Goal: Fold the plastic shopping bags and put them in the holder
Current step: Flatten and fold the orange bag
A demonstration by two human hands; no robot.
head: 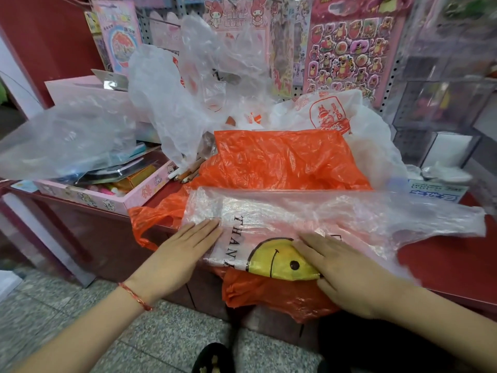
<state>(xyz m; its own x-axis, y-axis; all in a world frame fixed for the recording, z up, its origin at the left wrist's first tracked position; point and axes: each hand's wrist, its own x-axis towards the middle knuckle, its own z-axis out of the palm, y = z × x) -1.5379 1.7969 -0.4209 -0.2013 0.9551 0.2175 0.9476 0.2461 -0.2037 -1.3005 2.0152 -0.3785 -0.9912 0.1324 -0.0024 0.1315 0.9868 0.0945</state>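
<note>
A clear plastic bag with a yellow smiley face [271,219] lies flat across the red counter, on top of an orange bag [285,160]. My left hand [180,251] presses flat on its left end, fingers together and extended. My right hand [347,270] lies flat on the smiley print, fingers extended. Neither hand grips anything. Behind, a heap of crumpled clear bags [183,84] stands up, and a white bag with a red print [330,114] lies at the back right. No holder can be made out.
A pink open box [134,195] of stationery sits on the left of the red counter [454,254], partly under another clear bag [67,141]. Sticker sheets hang on the pegboard [349,49] behind. Clear acrylic boxes [441,114] stand at the right. My black shoe [212,359] shows on the tiled floor.
</note>
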